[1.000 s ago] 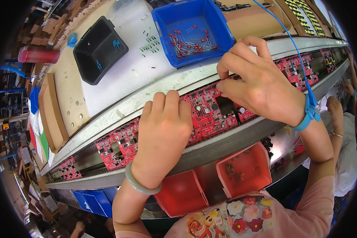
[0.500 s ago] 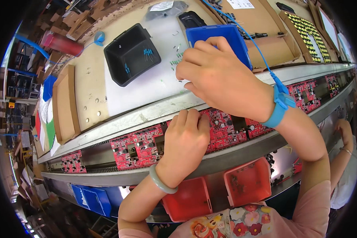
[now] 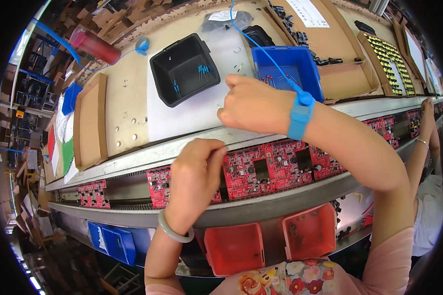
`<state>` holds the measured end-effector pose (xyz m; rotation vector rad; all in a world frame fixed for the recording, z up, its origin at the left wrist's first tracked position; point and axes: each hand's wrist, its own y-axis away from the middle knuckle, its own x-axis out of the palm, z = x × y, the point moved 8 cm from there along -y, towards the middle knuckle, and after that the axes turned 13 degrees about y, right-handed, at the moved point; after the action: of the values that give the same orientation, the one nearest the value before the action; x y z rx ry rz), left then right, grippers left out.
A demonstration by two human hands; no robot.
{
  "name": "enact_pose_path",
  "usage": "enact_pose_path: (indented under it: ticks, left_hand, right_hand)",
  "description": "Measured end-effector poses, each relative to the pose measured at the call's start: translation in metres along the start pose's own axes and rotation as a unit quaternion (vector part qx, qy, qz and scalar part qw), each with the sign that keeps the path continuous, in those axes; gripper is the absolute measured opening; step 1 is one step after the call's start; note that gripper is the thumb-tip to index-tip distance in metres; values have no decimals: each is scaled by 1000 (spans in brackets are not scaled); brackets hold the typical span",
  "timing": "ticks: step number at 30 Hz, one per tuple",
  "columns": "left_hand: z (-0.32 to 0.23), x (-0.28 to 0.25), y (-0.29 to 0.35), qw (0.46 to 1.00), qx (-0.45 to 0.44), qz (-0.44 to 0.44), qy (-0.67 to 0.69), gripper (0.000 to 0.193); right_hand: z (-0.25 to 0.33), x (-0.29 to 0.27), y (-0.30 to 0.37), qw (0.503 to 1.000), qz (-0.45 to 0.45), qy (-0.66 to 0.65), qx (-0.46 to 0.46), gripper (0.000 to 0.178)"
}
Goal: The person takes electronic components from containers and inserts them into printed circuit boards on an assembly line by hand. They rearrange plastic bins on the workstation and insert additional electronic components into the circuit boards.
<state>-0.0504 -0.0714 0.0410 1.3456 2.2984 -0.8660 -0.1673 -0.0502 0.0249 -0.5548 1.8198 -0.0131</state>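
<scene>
My left hand [image 3: 196,172] hovers over the red circuit boards [image 3: 248,169] in the metal rail, thumb and fingers drawn together at the tips. Anything in that pinch is too small to make out. Above the white sheet [image 3: 158,115], my right hand [image 3: 256,102] is closed with curled fingers, beside the blue bin [image 3: 316,84]; what it may hold is hidden. A blue wrist strap [image 3: 300,116] with a cord circles that wrist. Red-headed leaded parts lie in the blue bin. Blue leaded components [image 3: 203,70] lie in the black bin [image 3: 163,73] to the left.
Two red bins [image 3: 234,248] stand below the rail, with blue bins [image 3: 119,245] further left. A cardboard tray [image 3: 90,125] lies at left; another box [image 3: 325,27] holds black capacitors at the back. Another person's arm [image 3: 421,142] reaches in at far right.
My left hand has moved left and slightly down, away from the boards nearer the middle. My right hand has moved down, uncovering more of the blue bin. The view has shifted a little.
</scene>
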Motion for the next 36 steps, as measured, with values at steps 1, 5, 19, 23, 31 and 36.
enact_pose_path:
  ticks: [1,5,19,23,31,36]
  left_hand:
    - [10,-9,0,998,-58,-22,26,9]
    - [30,-23,-8,995,-60,-68,39,9]
    - [55,-1,-45,1000,-9,4,15,7]
    - [59,1,-45,999,-28,1,34,7]
    - [65,4,-46,1000,-9,0,19,10]
    - [55,16,-55,999,45,23,-6,9]
  right_hand:
    - [1,-2,-2,1000,-19,-4,-16,10]
    - [-2,-1,-5,999,-22,1,-31,13]
    - [-11,16,-7,981,183,-38,-48,11]
    - [-4,16,-11,995,66,7,-70,11]
    - [-16,25,5,989,136,-40,-39,8]
    - [-51,-28,21,979,59,-164,106,10]
